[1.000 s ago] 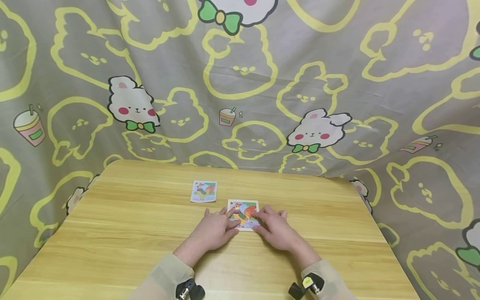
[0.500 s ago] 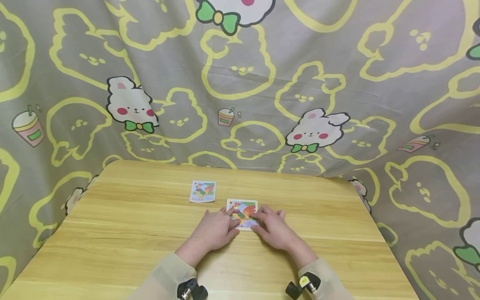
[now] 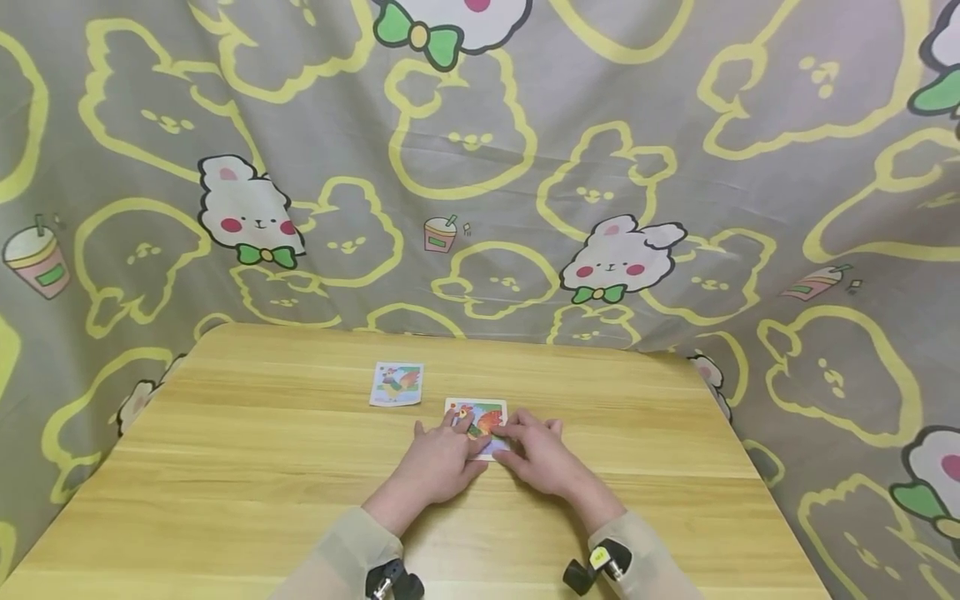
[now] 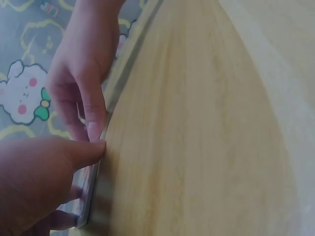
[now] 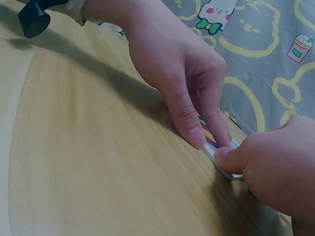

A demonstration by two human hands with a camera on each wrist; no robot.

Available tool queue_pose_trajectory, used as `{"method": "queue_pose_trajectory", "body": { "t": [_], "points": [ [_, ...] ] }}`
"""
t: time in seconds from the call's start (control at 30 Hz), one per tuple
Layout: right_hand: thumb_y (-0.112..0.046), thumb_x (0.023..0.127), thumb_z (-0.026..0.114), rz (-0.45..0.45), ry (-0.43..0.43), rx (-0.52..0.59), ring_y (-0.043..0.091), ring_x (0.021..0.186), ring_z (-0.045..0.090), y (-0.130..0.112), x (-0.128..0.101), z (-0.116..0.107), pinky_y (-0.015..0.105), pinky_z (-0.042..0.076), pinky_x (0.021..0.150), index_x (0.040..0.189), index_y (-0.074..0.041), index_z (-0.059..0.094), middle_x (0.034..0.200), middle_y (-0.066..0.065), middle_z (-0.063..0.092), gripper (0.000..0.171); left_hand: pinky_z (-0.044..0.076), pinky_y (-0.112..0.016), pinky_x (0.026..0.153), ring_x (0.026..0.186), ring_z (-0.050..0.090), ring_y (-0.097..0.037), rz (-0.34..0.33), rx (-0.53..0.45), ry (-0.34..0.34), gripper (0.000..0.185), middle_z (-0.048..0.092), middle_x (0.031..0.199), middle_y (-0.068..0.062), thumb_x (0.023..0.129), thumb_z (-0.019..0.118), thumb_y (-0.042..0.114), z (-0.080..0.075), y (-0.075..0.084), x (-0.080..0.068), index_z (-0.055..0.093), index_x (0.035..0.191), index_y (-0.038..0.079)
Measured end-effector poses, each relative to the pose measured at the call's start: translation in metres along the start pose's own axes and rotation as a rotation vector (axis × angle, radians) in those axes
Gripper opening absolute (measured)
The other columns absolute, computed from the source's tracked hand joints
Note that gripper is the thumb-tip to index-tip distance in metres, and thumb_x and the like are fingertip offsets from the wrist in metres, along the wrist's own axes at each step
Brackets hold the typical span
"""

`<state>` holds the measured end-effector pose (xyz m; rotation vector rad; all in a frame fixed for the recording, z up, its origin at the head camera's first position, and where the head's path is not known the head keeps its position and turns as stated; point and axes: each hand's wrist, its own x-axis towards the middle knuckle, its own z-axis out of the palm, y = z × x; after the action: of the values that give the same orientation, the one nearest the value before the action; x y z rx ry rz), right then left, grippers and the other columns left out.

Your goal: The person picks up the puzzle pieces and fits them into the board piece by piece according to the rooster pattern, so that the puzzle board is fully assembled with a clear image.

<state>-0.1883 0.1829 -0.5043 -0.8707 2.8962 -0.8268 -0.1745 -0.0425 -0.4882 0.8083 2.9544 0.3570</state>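
A small square picture board (image 3: 489,408) with a colourful rooster and a pale border lies on the wooden table, right of centre in the head view. My left hand (image 3: 442,462) comes from the left, its spread fingers laid over the rooster and its thumb at the near edge. From the right, my right hand (image 3: 543,458) touches the board's right side with bent index finger and thumb. The left wrist view shows the thin edge of the board (image 4: 88,196) side-on. In the right wrist view, both hands hide much of its surface, and the two thumbs are close together.
A paper card (image 3: 397,385) with a paler print of the same rooster lies to the upper left of the board. Behind the table (image 3: 247,450) hangs a grey curtain (image 3: 480,208) with cartoon rabbits. Black wrist devices (image 3: 393,579) sit on the sleeves.
My left hand has slid a little to the right, its fingers now covering more of the rooster. The right hand stays at the board's right side. The head view has shifted slightly.
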Motion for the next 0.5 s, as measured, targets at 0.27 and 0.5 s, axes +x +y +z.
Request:
{"method": "queue_pose_trajectory", "body": {
  "t": [0.27,0.5],
  "points": [
    [-0.032,0.098,0.079,0.045,-0.02,0.053,0.01,0.085,0.049,0.0053,0.0032,-0.0039,0.042,0.021,0.083,0.133,-0.012,0.075,0.103,-0.007,0.054,0.041,0.035,-0.086,0.098,0.148,0.041,-0.046,-0.014,-0.018,-0.03,0.045,0.046,0.162,-0.016,0.104,0.065,0.047,-0.0026,-0.0017,0.0009,0.068,0.145,0.03],
    [-0.028,0.095,0.082,0.124,-0.022,0.172,0.013,0.086,0.051,0.0093,0.0073,-0.0043,0.045,0.021,0.084,0.124,-0.014,0.08,0.099,-0.01,0.056,0.032,0.035,-0.086,0.098,0.149,0.039,-0.046,-0.013,-0.027,-0.056,0.046,0.045,0.163,-0.016,0.104,0.065,0.047,-0.0036,-0.0005,0.0032,0.066,0.147,0.03]
  ]
}}
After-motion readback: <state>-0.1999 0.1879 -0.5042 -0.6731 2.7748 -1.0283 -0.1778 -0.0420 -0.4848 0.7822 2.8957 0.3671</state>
